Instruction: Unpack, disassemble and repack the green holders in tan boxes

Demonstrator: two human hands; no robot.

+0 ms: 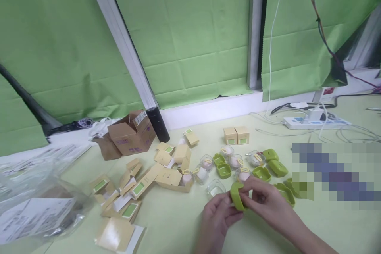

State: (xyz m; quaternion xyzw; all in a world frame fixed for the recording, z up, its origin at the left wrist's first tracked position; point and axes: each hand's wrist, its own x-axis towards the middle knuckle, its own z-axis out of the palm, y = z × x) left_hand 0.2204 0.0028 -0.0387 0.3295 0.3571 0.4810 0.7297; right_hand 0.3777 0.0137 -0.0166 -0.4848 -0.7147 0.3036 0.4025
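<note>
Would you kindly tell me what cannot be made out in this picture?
In the head view:
- Inner side of the green piece: mostly hidden by the left hand, the right hand and its angle.
- Fine print on the green labels: too small.
- Bottom of the brown cardboard box: hidden by its walls.
- Plastic bag: cut off by the left edge.
- Whatever lies behind the pixelated patch.

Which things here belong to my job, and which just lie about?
Probably the job:
curved green plastic piece between left hand and right hand
small green plastic cases
clear plastic containers
small tan cardboard boxes

Probably lying about:
tall black cylinder
white plastic power strip
brown cardboard carton
</note>
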